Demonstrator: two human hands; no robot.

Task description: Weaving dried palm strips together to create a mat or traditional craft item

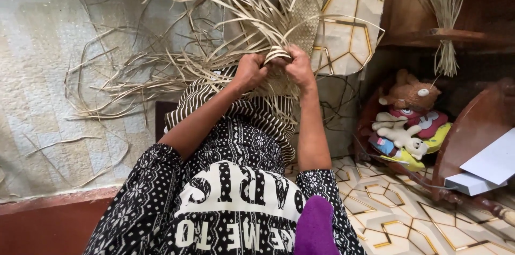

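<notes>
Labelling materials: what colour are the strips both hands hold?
Pale straw-beige strips, clearest in the head view.

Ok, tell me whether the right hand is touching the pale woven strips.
Touching. The head view shows the right hand closed around a looped strip of the pale woven strips, with the left hand gripping beside it.

Pale straw-coloured strips (214, 46); black-and-white dotted, patterned top (161, 201); striped black-and-cream cloth (257, 113); cream floor (386, 217) with gold lines; brown toy (410, 94); purple cloth (314, 228).
</notes>
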